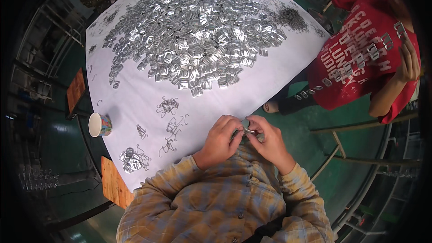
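Your left hand (222, 137) and right hand (271, 142) both pinch a small metal piece (249, 131); hooks (168, 105) lie left of your grip, the metal pile (198, 40) beyond it.

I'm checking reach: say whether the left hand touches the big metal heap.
Apart: the head view shows white tabletop between the left hand and the metal heap.

The head view looks down, hands (220, 137) (271, 143) near (rim seemingly murky).

Glare flecks the piled metal pieces (193, 36); dark fisheye edges bend.
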A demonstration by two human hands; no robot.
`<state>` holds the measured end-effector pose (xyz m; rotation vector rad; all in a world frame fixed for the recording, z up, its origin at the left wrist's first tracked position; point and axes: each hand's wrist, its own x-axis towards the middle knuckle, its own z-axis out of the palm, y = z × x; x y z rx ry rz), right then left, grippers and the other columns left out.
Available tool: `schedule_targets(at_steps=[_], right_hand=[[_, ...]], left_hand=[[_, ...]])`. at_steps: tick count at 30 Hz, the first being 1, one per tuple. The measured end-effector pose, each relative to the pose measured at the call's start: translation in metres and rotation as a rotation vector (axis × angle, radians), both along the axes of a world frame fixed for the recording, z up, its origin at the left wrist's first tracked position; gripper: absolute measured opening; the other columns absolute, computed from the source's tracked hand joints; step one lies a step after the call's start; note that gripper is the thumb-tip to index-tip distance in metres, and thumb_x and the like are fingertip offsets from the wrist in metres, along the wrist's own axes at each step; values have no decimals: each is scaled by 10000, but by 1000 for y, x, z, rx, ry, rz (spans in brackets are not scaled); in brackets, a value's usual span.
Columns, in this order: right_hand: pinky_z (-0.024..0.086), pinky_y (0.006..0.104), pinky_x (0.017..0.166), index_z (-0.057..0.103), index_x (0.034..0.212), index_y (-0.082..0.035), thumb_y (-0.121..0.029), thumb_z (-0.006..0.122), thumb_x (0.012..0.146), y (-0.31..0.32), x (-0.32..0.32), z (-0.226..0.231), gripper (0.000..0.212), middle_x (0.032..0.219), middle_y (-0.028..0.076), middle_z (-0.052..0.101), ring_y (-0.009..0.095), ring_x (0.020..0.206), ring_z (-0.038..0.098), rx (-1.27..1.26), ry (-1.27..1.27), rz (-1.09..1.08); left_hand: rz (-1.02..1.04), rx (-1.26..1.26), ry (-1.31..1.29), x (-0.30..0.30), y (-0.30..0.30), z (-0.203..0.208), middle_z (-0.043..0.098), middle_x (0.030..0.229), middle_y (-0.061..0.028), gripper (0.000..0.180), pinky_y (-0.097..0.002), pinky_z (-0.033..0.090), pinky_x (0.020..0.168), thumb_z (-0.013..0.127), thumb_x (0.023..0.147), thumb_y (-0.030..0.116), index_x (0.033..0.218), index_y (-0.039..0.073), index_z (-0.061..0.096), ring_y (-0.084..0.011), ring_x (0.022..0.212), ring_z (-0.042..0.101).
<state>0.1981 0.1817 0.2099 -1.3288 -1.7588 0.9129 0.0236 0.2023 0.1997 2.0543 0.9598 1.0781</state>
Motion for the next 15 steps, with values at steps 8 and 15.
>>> schedule_targets(at_steps=[8,15], right_hand=[[432,388,833,531,1155,-129,-2,655,744,3,1,0,448,772,43,611,207,651,607,-14,-38,37],[466,264,617,582,1123,-74,-59,700,742,40,24,-30,399,766,63,601,190,642,575,-122,335,101]], left_hand=[[5,-69,-133,5,-2,-13,590,896,-123,138,-370,466,698,595,792,-4,902,10,514,-311,802,569],[-68,-114,-206,2,-6,-16,609,932,-154,135,-301,478,706,539,831,-58,937,1,480,-226,804,600]])
